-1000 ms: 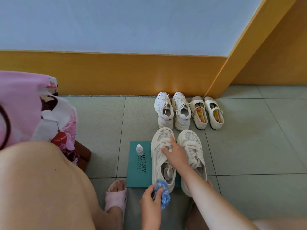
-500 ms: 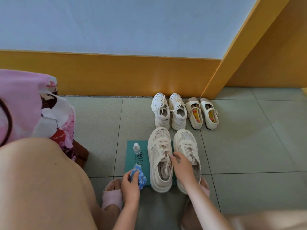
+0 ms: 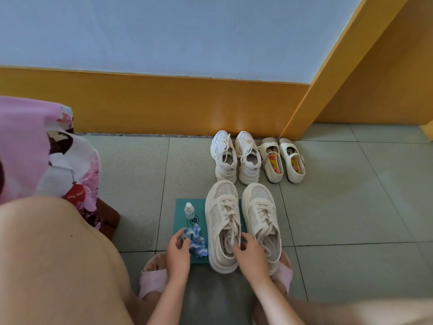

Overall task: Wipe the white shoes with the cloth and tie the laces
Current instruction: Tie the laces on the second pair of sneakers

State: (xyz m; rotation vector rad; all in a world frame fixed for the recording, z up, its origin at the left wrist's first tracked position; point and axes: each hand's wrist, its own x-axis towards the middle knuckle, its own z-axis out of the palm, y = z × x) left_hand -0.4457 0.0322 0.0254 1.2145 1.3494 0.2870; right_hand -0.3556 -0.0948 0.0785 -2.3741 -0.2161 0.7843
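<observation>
While the left hand [image 3: 178,253] pinches the crumpled blue cloth [image 3: 195,240] just above the near end of the teal box [image 3: 185,204], probably to keep it within reach, the right hand [image 3: 251,253] lies on the heel opening of the white shoe [image 3: 221,221] that sits half on that box. I cannot tell whether it grips the loose laces [image 3: 230,231] or only steadies the shoe. The other white shoe [image 3: 260,207] stands just off the box's right edge.
</observation>
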